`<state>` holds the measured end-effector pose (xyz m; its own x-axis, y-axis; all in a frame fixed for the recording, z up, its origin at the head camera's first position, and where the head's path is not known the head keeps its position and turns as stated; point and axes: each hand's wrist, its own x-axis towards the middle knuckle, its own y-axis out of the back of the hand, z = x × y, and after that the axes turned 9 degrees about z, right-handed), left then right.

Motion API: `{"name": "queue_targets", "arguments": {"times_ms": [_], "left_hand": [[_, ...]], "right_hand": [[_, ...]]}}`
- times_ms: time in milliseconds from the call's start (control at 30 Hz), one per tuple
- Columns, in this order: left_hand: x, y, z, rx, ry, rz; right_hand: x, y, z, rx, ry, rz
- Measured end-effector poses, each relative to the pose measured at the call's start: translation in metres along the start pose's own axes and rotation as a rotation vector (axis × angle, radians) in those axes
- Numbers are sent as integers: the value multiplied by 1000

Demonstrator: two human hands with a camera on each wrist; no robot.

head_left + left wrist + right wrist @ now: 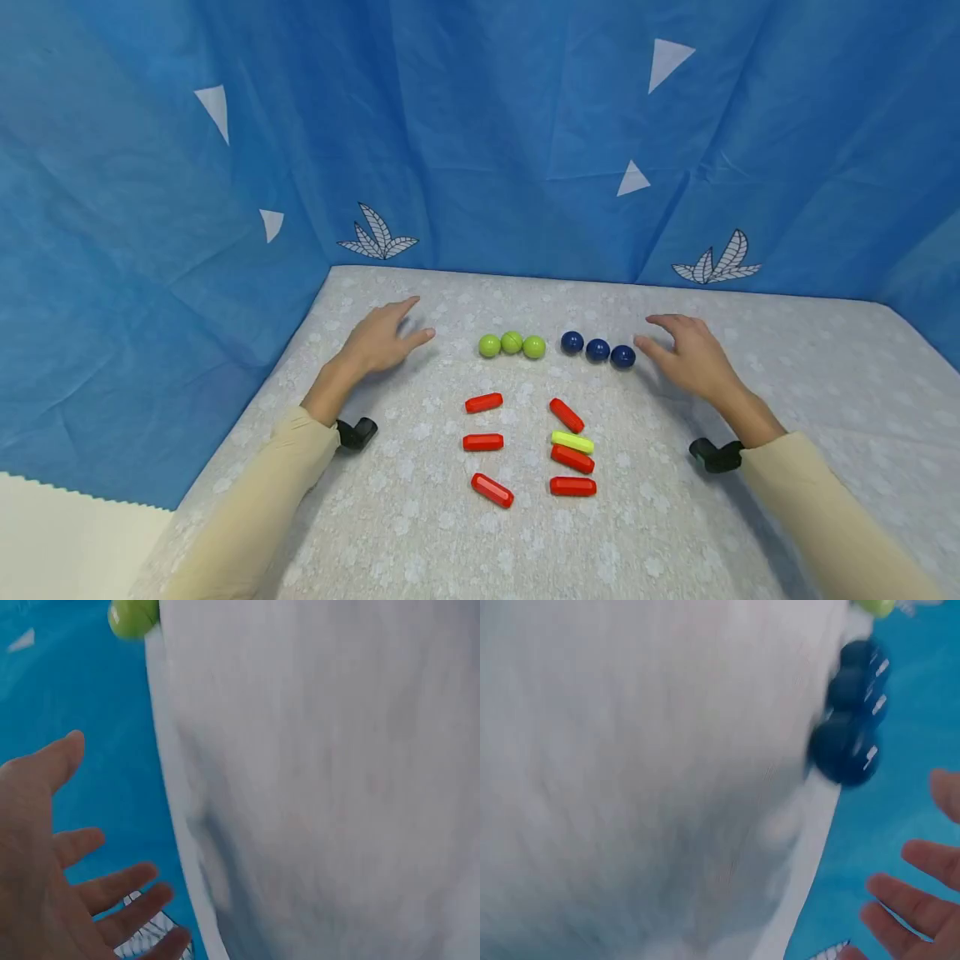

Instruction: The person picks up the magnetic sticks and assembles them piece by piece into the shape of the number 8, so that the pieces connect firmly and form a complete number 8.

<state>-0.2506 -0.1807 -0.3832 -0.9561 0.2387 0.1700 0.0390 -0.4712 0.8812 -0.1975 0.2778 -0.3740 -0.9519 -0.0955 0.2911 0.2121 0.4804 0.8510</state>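
My left hand [380, 337] hovers over the table's left side with thumb and fingers spread, holding nothing. To its right, a green ball [489, 346] stands in a row with two more like it. My right hand [687, 354] is over the right side, fingers apart and bare. Its thumb points toward a dark blue ball [622, 357], the nearest of three in a slanting row. In the left wrist view the left hand [82, 862] has its fingers loosely extended. In the right wrist view the right hand's fingertips [911, 900] are apart from the blue balls [845, 750].
Nearer the front lie several red sticks, three in a left column with a red stick [483, 442] in its middle, and more in a right column. A yellow stick [572, 442] lies against a red stick [572, 459] there. A blue curtain [510, 142] hangs behind the patterned tablecloth [420, 517].
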Motion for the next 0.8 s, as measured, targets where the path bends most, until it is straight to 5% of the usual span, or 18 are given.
{"name": "queue_targets", "arguments": {"times_ms": [167,367,600,800], "left_hand": [[-20,-8,31,-216,-58,-38],[-39,-19,58,-404,-117,-179],[-47,-28,68,-392,-156,-311],[-49,-35,67,-357,-178,-315]], "right_hand": [[-14,1,-13,123,-16,6],[-21,-9,-16,170,-17,-21],[-20,-20,-17,127,-32,-43],[-18,-22,-20,96,-30,-32]]}}
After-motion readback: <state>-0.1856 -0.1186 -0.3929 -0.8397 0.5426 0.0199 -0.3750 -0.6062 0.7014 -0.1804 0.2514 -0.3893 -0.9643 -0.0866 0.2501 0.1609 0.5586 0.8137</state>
